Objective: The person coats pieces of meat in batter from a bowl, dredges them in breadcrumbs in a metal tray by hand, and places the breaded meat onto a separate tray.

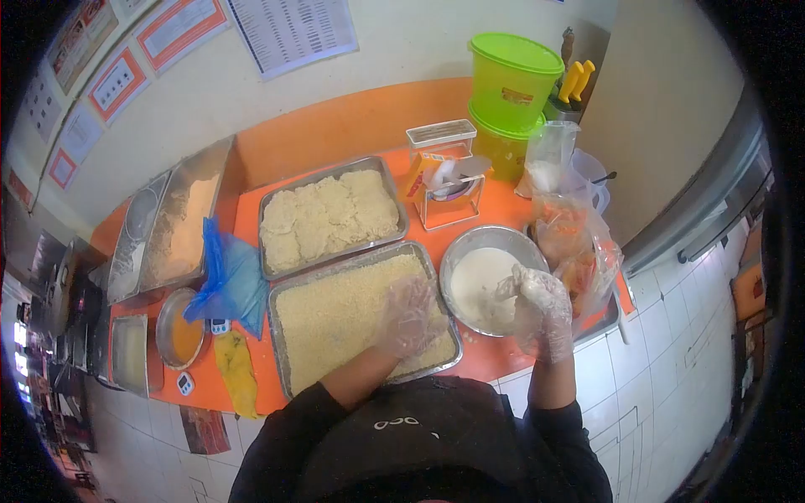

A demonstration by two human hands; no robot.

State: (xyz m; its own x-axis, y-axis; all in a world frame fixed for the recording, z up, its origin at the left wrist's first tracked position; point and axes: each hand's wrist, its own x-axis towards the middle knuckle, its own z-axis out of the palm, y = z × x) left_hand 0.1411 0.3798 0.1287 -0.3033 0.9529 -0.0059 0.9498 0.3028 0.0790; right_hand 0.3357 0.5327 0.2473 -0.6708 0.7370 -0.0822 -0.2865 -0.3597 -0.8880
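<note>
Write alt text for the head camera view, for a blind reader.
Clear-gloved, the left hand is over a tray of pale crumbs; the white-smeared right hand is at a metal bowl of white mixture. Another tray, of pale coated pieces, lies beyond on the orange table.

You look out from your own head, forward and steeply down, through one wide, round-edged view.
Your dark top (369,457) fills the bottom centre, close below the lens; your left hand (407,318) and right hand (545,310) reach up from it, one near the centre, one right of it. The orange worktop (490,356) spans the middle at close range, the wall (402,42) curves across the top, and the tiled floor (662,335) shows lower right.
</note>
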